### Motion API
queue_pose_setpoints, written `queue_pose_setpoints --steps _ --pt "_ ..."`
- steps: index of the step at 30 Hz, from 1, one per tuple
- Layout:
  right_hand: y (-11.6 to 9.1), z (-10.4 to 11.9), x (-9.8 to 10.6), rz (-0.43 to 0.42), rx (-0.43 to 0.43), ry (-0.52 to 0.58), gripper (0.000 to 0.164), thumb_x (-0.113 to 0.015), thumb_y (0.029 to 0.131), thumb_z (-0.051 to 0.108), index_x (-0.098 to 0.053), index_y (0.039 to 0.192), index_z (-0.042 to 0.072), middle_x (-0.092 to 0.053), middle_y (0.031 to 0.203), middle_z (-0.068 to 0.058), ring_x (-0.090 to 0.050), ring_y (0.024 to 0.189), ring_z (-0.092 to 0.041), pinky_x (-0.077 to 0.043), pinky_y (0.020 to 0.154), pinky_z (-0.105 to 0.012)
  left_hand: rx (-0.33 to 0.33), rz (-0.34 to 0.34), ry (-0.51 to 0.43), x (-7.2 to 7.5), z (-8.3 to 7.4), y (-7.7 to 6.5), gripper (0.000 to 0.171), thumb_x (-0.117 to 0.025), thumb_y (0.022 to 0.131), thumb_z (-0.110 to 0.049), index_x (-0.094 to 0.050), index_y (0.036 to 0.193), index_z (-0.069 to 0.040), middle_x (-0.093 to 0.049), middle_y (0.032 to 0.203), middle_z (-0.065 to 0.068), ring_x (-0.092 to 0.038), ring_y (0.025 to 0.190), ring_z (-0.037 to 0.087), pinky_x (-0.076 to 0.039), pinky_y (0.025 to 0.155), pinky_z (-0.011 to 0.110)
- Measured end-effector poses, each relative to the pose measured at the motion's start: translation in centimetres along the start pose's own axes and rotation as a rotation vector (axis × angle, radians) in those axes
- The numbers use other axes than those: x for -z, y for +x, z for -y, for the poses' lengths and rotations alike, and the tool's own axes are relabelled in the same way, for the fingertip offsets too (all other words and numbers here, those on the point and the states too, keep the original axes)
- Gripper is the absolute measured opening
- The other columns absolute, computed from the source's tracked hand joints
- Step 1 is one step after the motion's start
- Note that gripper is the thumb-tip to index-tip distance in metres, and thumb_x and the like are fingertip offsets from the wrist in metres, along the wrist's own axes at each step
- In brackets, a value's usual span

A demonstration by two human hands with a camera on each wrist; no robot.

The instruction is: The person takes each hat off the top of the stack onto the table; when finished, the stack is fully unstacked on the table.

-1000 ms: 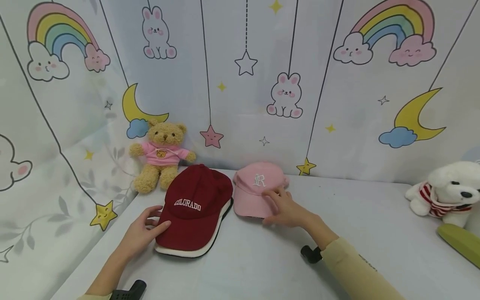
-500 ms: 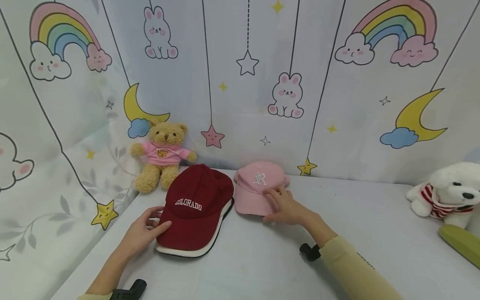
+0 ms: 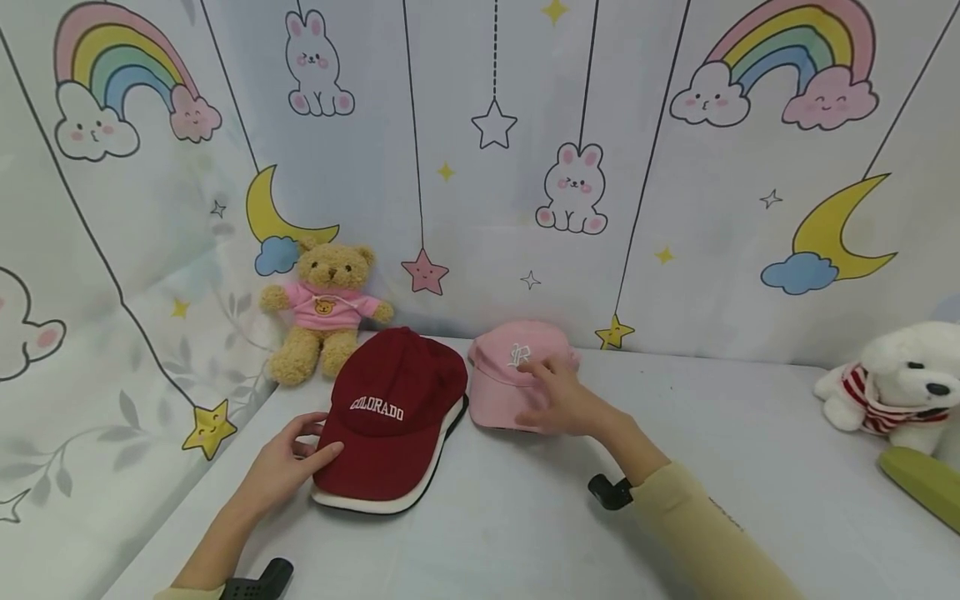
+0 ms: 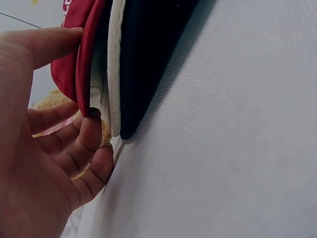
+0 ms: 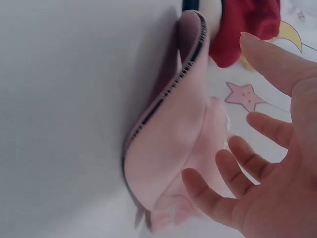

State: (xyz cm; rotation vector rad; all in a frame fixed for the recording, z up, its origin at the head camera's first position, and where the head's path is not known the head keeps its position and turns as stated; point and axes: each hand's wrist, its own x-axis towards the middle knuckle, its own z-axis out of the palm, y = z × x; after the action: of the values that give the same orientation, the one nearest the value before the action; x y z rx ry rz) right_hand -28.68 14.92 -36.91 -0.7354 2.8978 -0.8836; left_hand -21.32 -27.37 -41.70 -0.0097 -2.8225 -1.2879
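Observation:
A dark red cap (image 3: 390,392) lettered COLORADO lies on the white table in the head view. Under its brim shows a white and dark edge; the left wrist view has a white-edged dark brim (image 4: 143,54) below the red brim (image 4: 86,59). My left hand (image 3: 281,467) pinches the red brim at its left side, thumb on top and fingers curled beneath. To the right lies a pink cap (image 3: 495,400) with a white letter R. My right hand (image 3: 566,400) hovers over its right side, fingers spread and apart from it in the right wrist view.
A teddy bear (image 3: 322,308) in a pink top sits behind the red cap at the left. At the right edge are a white plush dog (image 3: 900,383) and a green object (image 3: 918,483). A patterned backdrop (image 3: 480,183) closes off the back.
My right hand has shifted slightly left and up over the pink cap, its fingers spreading a little. The left hand and the red cap have stayed in place.

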Motion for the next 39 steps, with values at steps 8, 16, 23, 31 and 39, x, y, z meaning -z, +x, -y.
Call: queue_pose_setpoints --steps 8,16,23,31,39 --pt "0.1 0.2 -1.1 0.006 0.025 -0.020 0.073 -0.083 0.085 0.031 -0.049 0.145 0.009 -0.041 0.135 -0.017 -0.040 0.124 -0.034 -0.042 0.102 -0.056 0.016 0.007 0.004 0.0 -0.1 0.0 0.076 -0.074 0.091 -0.044 -0.043 0.146 -0.002 -0.057 0.131 0.021 -0.060 0.100 0.026 -0.050 0.074 0.035" --pt "1.7 2.3 -1.1 -0.032 0.133 -0.048 0.069 -0.079 0.088 0.035 -0.051 0.145 0.009 -0.051 0.135 -0.015 -0.048 0.125 -0.030 -0.045 0.101 -0.050 -0.002 -0.003 -0.005 0.1 -0.1 0.0 0.074 -0.074 0.092 -0.043 -0.044 0.145 -0.002 -0.058 0.130 0.021 -0.060 0.100 0.026 -0.050 0.074 0.034" --pt "3.5 4.8 -2.0 -0.020 0.131 0.096 0.065 -0.076 0.091 0.034 -0.049 0.146 0.010 -0.052 0.136 -0.011 -0.052 0.125 -0.028 -0.046 0.101 -0.043 0.014 0.007 -0.005 0.0 0.0 0.0 0.074 -0.074 0.091 -0.043 -0.044 0.146 -0.003 -0.057 0.132 0.020 -0.061 0.101 0.027 -0.051 0.076 0.034" --pt "5.9 6.8 -2.8 -0.013 0.120 0.236 0.063 -0.072 0.094 0.035 -0.049 0.146 0.007 -0.055 0.130 -0.009 -0.054 0.120 -0.027 -0.047 0.097 -0.041 -0.004 0.012 -0.005 0.1 0.0 0.1 0.075 -0.075 0.090 -0.043 -0.044 0.146 -0.003 -0.057 0.132 0.020 -0.061 0.099 0.026 -0.051 0.075 0.034" --pt "7.6 8.9 -3.8 -0.022 0.137 0.220 0.062 -0.071 0.095 0.033 -0.049 0.146 0.004 -0.060 0.121 -0.007 -0.059 0.107 -0.018 -0.051 0.089 -0.033 -0.003 0.029 -0.037 0.3 0.1 -0.1 0.076 -0.075 0.091 -0.040 -0.043 0.148 -0.002 -0.056 0.133 0.021 -0.061 0.098 0.025 -0.050 0.076 0.035"
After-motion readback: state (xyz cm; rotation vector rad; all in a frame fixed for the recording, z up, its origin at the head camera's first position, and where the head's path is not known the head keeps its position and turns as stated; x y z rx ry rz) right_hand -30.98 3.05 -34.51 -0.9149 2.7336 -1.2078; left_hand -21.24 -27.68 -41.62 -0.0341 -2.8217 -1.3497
